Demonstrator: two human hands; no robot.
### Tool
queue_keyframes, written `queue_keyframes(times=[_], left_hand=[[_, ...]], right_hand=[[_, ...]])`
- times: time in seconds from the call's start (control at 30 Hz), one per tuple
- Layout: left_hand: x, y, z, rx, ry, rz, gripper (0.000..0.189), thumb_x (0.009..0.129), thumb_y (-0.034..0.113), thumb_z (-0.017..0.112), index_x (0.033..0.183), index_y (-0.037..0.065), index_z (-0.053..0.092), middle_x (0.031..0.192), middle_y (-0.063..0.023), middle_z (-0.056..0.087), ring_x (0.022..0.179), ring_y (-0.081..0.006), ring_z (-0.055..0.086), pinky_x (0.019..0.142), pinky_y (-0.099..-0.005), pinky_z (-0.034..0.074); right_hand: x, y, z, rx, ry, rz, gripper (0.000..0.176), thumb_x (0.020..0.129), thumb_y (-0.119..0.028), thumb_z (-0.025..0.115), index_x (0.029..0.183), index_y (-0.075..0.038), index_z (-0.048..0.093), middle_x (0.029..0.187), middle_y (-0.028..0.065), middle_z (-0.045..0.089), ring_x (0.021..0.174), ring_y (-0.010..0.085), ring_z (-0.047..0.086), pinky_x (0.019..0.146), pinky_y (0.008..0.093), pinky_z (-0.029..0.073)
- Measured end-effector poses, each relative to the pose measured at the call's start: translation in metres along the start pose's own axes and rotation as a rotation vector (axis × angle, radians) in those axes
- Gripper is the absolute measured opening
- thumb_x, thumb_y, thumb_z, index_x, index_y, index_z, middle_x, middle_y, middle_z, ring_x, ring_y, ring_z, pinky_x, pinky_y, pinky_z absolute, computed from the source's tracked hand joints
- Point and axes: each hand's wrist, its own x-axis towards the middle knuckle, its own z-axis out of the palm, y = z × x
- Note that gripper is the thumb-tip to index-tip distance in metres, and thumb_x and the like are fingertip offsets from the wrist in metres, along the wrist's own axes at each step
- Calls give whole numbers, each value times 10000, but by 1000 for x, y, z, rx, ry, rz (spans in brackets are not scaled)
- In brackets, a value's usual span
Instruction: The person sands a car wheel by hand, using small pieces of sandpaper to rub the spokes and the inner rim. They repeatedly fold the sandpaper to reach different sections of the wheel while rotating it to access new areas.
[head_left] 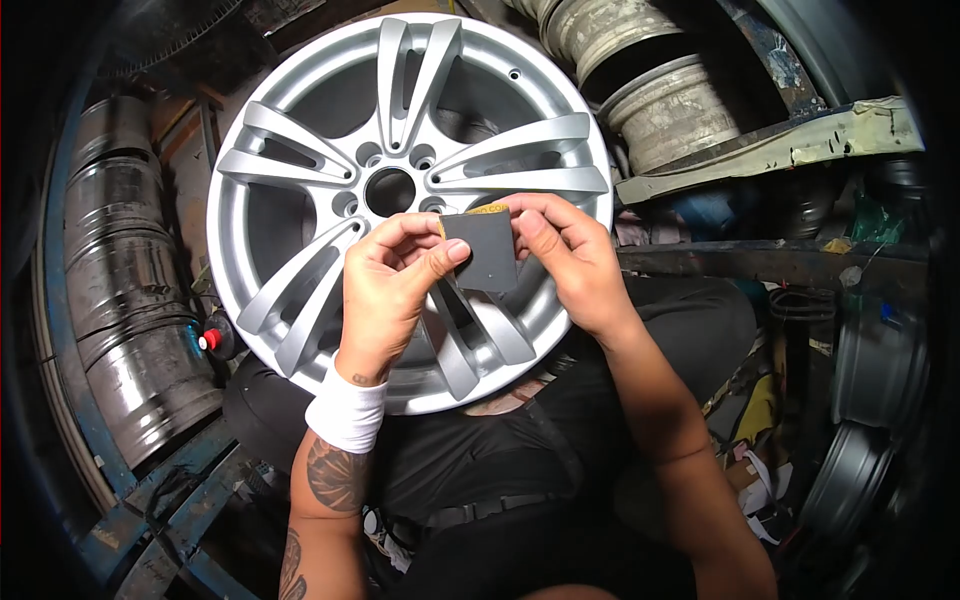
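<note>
A small folded piece of sandpaper, dark grey with a yellow printed back peeking out along its top edge, is held up over a silver car wheel rim. My left hand pinches its left side, thumb on the grey face and fingers behind. At the upper right edge, the thumb and fingers of my right hand close on the same sheet. The rim has paired spokes and a round centre hole, and leans over my lap face up. A white wristband circles my left wrist.
Stacked metal rims line the left side behind a blue frame. More worn rims lie on a rack at the upper right, above a metal beam. A dark bottle with a red cap stands left of the wheel.
</note>
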Motion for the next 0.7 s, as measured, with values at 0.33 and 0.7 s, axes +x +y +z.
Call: queue_keyframes(times=[0.33,0.7], left_hand=[[-1,3,6,72,50,-16,215,871,-10,822,1054,-52,716,911,-81,744,837,-107,702,803,-239,584],[0,1,4,68,43,-47,185,859,-14,834,1002,-32,717,908,-74,743,814,-90,688,778,-224,572]], right_hand=[[-3,9,6,-28,90,11,247,976,-133,761,1140,43,710,854,-14,677,741,9,567,655,180,462],[-6,6,13,-67,119,-10,172,1017,-112,696,1104,35,715,819,-30,669,680,-10,534,594,165,415]])
